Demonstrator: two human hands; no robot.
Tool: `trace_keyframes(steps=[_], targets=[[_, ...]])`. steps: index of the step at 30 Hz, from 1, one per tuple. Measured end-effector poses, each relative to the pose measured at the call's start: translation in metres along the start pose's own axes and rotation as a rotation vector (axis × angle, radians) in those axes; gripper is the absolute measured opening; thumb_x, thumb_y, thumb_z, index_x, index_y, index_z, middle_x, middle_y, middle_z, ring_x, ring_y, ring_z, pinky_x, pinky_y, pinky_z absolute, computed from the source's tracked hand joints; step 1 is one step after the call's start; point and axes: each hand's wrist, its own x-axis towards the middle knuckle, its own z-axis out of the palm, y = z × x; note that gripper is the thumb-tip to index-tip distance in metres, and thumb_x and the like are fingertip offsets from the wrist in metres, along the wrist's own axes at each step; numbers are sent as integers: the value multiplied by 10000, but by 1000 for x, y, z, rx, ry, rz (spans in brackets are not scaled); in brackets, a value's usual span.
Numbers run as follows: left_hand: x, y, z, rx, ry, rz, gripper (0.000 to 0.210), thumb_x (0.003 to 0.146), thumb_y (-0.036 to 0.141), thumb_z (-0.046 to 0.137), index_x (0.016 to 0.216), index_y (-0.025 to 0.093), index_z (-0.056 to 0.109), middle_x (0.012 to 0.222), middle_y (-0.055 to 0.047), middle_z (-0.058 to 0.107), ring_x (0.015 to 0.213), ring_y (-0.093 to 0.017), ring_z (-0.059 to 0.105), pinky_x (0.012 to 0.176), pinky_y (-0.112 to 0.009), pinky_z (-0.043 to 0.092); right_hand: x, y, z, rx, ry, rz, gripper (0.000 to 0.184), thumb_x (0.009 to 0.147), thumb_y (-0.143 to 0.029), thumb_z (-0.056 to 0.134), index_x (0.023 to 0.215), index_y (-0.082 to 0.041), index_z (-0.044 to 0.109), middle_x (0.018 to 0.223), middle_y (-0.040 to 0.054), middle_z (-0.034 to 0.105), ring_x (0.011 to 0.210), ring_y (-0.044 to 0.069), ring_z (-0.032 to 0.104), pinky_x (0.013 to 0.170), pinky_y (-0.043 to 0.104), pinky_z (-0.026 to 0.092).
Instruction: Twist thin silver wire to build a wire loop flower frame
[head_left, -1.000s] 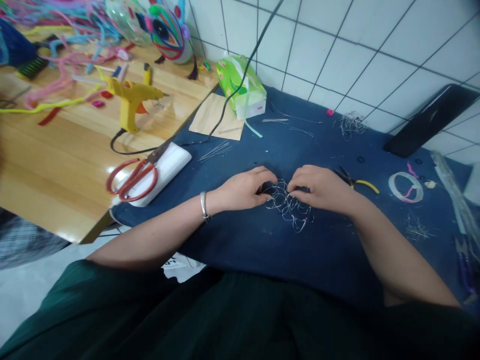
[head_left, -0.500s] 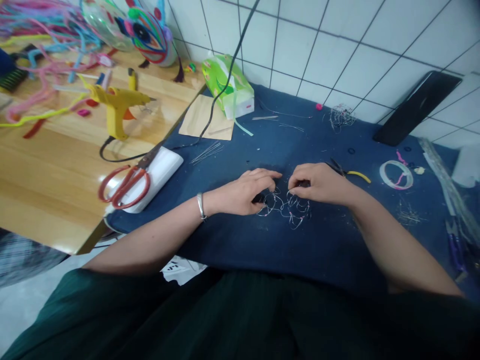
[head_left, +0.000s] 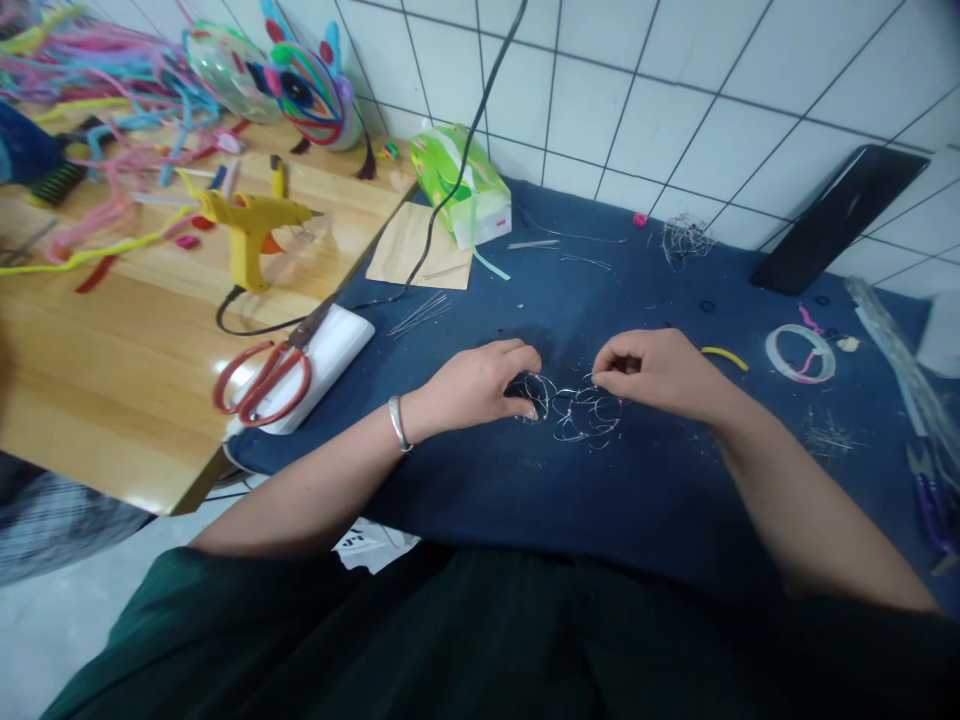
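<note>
Loops of thin silvery wire with small pinkish beads form a beaded wire piece (head_left: 589, 412) on the dark blue cloth (head_left: 540, 490). My left hand (head_left: 491, 385), a silver bracelet at its wrist, curls around the left loops, thumb and fingers gripping them. At the upper right of the piece, my right hand (head_left: 649, 372) pinches a wire between thumb and forefinger. Behind the right hand, yellow-handled pliers (head_left: 725, 357) show only one handle; the rest is hidden.
On the left, a wooden table holds a yellow glue gun (head_left: 251, 235). Red-handled scissors (head_left: 266, 385) lie across a white block. At the back are a green tissue pack (head_left: 457, 180), a wire tangle (head_left: 684, 240) and a leaning phone (head_left: 840, 220). A tape roll (head_left: 799, 353) lies right.
My left fingers have curled in around the left loops. My right hand has shifted slightly right, and the wire piece lies flatter and more spread. The view has shifted slightly.
</note>
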Motion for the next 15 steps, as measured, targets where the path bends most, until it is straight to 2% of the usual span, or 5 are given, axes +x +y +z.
trace_keyframes(steps=[8, 15], targets=[[3, 17, -8, 222, -7, -32, 389, 772, 399, 673, 1057, 191, 510, 1023, -63, 595, 932, -206, 584, 680, -265, 437, 0, -8, 3, -103, 60, -44, 118, 765, -249, 569, 694, -196, 648, 694, -8, 651, 582, 102, 544, 554, 264, 370], [11, 18, -9, 155, 6, 4, 381, 782, 345, 671, 1088, 178, 519, 1068, -80, 594, 965, -204, 578, 772, -294, 471, -6, -2, 1, -127, 119, -82, 116, 764, -240, 556, 690, -198, 635, 722, -2, 648, 603, 109, 534, 540, 266, 348]])
